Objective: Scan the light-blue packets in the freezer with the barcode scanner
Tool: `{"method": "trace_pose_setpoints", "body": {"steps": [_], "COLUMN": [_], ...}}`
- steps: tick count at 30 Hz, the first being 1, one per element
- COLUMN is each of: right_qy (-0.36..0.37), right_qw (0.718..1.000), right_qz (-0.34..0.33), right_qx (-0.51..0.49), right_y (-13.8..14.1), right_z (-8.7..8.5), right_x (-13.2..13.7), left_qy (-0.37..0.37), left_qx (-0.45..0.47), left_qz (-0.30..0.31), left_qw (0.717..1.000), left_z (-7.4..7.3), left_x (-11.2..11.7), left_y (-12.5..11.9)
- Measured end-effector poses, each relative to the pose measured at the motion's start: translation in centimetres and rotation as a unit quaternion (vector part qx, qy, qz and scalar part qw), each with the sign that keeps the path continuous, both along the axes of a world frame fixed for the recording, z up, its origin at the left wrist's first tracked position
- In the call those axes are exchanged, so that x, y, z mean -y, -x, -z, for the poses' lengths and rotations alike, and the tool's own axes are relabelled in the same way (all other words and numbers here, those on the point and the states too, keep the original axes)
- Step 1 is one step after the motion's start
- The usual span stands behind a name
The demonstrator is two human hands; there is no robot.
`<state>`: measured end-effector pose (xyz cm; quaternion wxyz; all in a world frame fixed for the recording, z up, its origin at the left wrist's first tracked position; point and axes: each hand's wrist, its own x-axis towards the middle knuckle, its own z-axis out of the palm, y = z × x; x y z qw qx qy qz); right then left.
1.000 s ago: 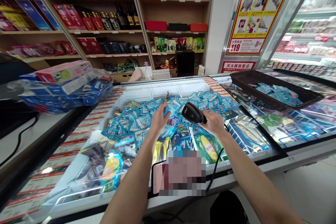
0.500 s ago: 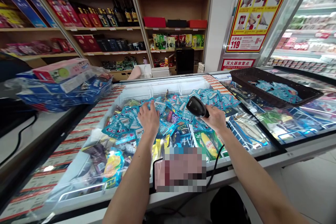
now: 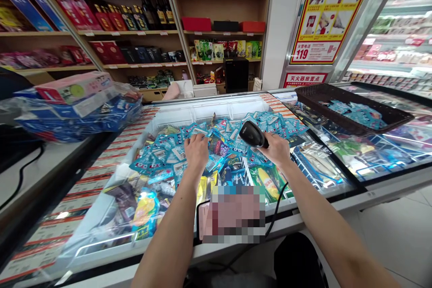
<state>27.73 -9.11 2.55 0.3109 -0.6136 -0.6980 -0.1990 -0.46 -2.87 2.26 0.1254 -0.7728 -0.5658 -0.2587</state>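
Observation:
In the head view my right hand (image 3: 277, 150) is wrapped around the handle of a black barcode scanner (image 3: 251, 134), whose head points to the left. My left hand (image 3: 196, 150) rests low over a spread of small blue packets (image 3: 160, 155), knuckles up and fingers drawn together. Its fingertips are hidden, so what they pinch, if anything, does not show. The packets lie on the glass top of a chest freezer (image 3: 101, 229). From the scanner side a black cable (image 3: 277, 209) runs down past the freezer's front edge.
At the front edge lies a phone (image 3: 203, 220), mostly blurred out. A brown tray (image 3: 324, 107) with blue packets stands at right. Plastic-wrapped blue packages (image 3: 77, 114) sit at left under a pink box (image 3: 76, 86). Shelves of boxes and bottles stand behind.
My left hand has shifted slightly right and down, and its spread fingers have curled together over the packets. The right hand keeps the scanner in nearly the same place.

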Motion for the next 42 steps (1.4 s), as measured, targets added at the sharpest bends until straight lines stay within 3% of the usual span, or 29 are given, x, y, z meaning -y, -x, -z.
{"method": "trace_pose_setpoints", "body": {"steps": [6,13,16,21,26,32,38,42], "right_qy": [0.001,0.006,0.009,0.012,0.020,0.016,0.000,-0.004], "right_qw": [1.000,1.000,1.000,1.000,1.000,1.000,1.000,1.000], "right_qz": [0.002,0.006,0.005,0.005,0.015,0.008,-0.004,-0.026], "right_qx": [0.004,-0.003,-0.007,-0.005,-0.001,0.000,0.003,0.001], "right_y": [0.0,0.0,0.0,0.0,0.1,0.0,0.0,0.0], "right_z": [0.0,-0.1,-0.3,-0.4,-0.3,-0.3,-0.3,-0.2], "right_x": [0.0,0.1,0.1,0.2,0.2,0.2,0.3,0.2], "left_qy": [0.006,0.154,0.193,0.174,0.216,0.273,0.305,0.277], "left_qx": [0.049,0.147,0.137,0.095,0.073,0.169,0.350,0.374], "left_qz": [0.026,0.150,0.147,0.118,0.101,0.119,0.181,0.176], "left_qw": [0.998,0.966,0.960,0.973,0.968,0.939,0.867,0.867], "left_z": [-0.7,-1.1,-1.0,-0.7,-0.7,-0.9,-0.8,-0.9], "left_x": [0.1,0.1,0.3,0.7,0.8,0.1,-0.9,-0.9], "left_y": [-1.0,-3.0,-3.6,-4.5,-4.8,-3.8,-2.5,-2.2]}}
